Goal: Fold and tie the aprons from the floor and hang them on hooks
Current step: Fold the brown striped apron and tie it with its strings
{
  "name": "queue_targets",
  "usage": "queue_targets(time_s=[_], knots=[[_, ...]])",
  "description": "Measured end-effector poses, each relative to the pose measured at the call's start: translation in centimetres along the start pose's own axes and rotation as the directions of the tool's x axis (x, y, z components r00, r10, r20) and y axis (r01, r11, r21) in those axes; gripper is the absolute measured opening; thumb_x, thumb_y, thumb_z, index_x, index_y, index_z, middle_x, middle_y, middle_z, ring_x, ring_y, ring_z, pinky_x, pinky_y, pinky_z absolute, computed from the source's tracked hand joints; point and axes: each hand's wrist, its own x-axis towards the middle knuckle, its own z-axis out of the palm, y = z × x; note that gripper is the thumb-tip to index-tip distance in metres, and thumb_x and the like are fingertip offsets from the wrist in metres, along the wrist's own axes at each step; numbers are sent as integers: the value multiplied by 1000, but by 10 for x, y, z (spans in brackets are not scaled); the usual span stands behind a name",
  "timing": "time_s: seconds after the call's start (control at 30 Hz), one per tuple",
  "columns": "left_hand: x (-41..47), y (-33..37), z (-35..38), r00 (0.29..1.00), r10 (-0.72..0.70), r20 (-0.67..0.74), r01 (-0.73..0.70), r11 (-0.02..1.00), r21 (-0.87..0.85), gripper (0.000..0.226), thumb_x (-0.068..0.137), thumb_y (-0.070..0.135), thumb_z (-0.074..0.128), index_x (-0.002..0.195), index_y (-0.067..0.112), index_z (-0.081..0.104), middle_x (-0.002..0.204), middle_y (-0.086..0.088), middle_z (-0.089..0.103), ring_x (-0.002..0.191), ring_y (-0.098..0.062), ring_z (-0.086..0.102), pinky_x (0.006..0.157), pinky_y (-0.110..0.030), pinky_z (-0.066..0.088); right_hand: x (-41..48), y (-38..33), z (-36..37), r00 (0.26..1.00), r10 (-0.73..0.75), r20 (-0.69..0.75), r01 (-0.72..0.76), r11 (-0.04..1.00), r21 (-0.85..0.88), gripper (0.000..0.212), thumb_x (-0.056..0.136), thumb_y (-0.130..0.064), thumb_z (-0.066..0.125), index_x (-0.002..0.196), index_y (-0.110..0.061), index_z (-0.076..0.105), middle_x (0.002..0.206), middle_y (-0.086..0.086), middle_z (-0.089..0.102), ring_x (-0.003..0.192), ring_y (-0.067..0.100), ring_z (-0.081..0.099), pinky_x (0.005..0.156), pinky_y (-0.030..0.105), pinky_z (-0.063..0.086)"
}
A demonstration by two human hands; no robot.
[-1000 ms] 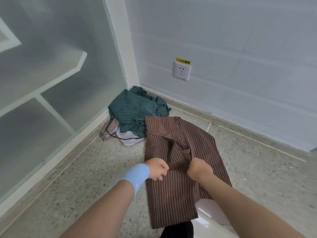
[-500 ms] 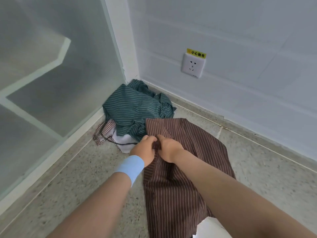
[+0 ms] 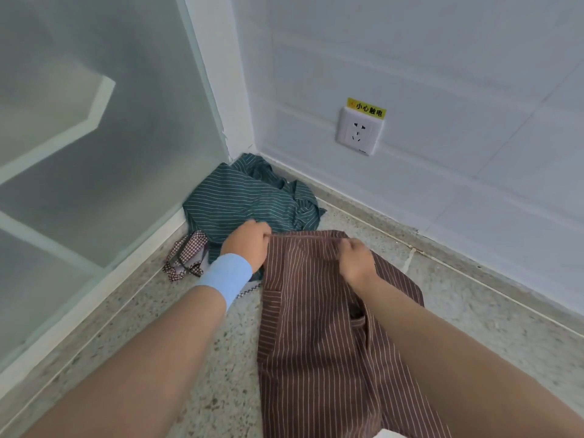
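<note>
A brown striped apron [image 3: 316, 336] lies lengthwise on the speckled floor in front of me. My left hand [image 3: 248, 245], with a blue wristband, grips its far left corner. My right hand [image 3: 355, 259] grips the far edge a little to the right. Behind it, in the corner, a green striped apron [image 3: 243, 197] lies crumpled. A checkered red-and-white apron [image 3: 186, 257] with white cloth sits partly under the green one, to the left of my left hand.
A frosted glass partition [image 3: 94, 153] with a white base frame runs along the left. A white tiled wall with a power socket [image 3: 358, 129] stands behind. Speckled floor [image 3: 489, 311] lies open to the right of the brown apron.
Both hands moved from the apron's middle up to its far edge, then spread apart along that edge, drawing the cloth out wide.
</note>
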Motion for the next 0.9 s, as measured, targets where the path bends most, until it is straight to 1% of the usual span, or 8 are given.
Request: queue_targets(time_s=[0.1, 0.2, 0.27, 0.33, 0.4, 0.57, 0.73, 0.9], knots=[[4, 16, 2, 946, 71, -318, -167, 943, -287, 42, 96, 6, 52, 135, 20, 48, 144, 4, 32, 90, -10, 56, 78, -28, 54, 13, 6, -13, 939, 341, 42, -338, 896, 288, 26, 106, -15, 37, 124, -6, 54, 92, 7, 65, 61, 17, 58, 46, 25, 46], [4, 29, 18, 975, 111, -194, -150, 968, -202, 28, 97, 11, 48, 120, 25, 56, 131, 7, 44, 66, -13, 56, 60, -32, 50, 21, 17, -18, 883, 469, -28, -466, 882, 68, 34, 98, -12, 50, 131, -2, 48, 141, 20, 47, 114, 32, 58, 85, 37, 50], [6, 29, 33, 986, 141, -87, -147, 986, -74, 27, 98, 17, 49, 121, 28, 57, 130, 8, 46, 64, -14, 55, 58, -30, 45, 14, 23, -13, 947, 304, -101, -314, 943, -109, 66, 91, -3, 52, 150, -6, 24, 151, 22, 25, 121, 38, 51, 89, 39, 50], [9, 28, 47, 983, 182, -3, -182, 983, 8, 37, 98, 22, 50, 135, 30, 51, 145, 10, 38, 80, -16, 63, 66, -31, 51, 11, 25, -5, 992, -21, -122, -12, 965, -263, 65, 88, 0, 52, 148, -11, 33, 147, 16, 31, 122, 35, 50, 95, 43, 51], [16, 29, 58, 977, 193, 94, -200, 978, 66, 49, 100, 27, 49, 147, 32, 36, 158, 11, 23, 96, -19, 65, 73, -33, 54, 14, 24, 7, 959, -280, 52, 273, 856, -438, 54, 89, -2, 50, 142, -16, 49, 142, 10, 47, 125, 30, 48, 104, 44, 46], [34, 15, 56, 973, 114, 203, -157, 964, 215, 54, 99, 39, 47, 149, 28, 28, 143, -5, 43, 103, -26, 62, 79, -40, 54, 23, 9, 31, 879, -230, 417, 430, 759, -488, 57, 99, -19, 47, 154, -20, 32, 148, 7, 49, 134, 30, 43, 114, 45, 33], [38, -14, 32, 981, 59, 185, -79, 992, 100, 33, 87, 56, 57, 104, 28, 53, 106, 5, 40, 76, -15, 55, 65, -32, 47, 32, -3, 50, 863, -233, 449, 485, 632, -604, 52, 98, -44, 48, 146, -24, 44, 135, 5, 58, 127, 30, 46, 110, 50, 30], [29, -52, 32, 990, -136, 39, 139, 987, -82, 41, 83, 3, 66, 112, 22, 44, 124, -4, 35, 67, -19, 53, 62, -37, 49, 31, -26, 72, 840, -303, 450, 505, 741, -444, 39, 102, -39, 49, 136, -22, 55, 119, 2, 68, 112, 24, 62, 109, 45, 37]])
